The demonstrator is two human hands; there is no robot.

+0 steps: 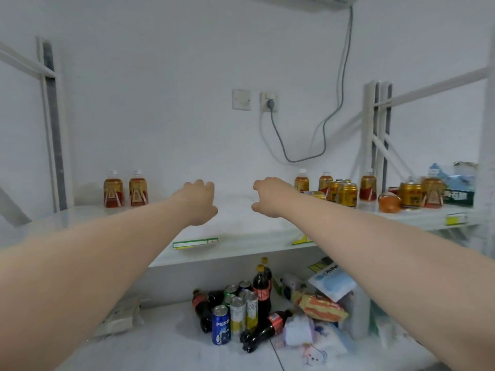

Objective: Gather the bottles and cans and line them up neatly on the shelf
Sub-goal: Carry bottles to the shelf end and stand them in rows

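Both hands reach over the bare middle of the shelf (235,228); the left hand (199,200) and the right hand (270,196) hold nothing, fingers loosely curled and apart. Two bottles (126,188) stand at the back left; the mixed bottles and cans (348,192) crowd the right, one can lying down. The gathering seems not yet begun; the next move probably calls for the right hand to go to that cluster.

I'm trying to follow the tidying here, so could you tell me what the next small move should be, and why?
Probably the right hand should reach right for the gold can lying on its side and stand it up. Both hands hover empty over the bare middle of the shelf, the left hand too, and that can is the nearest toppled item; the two bottles at left already stand upright.
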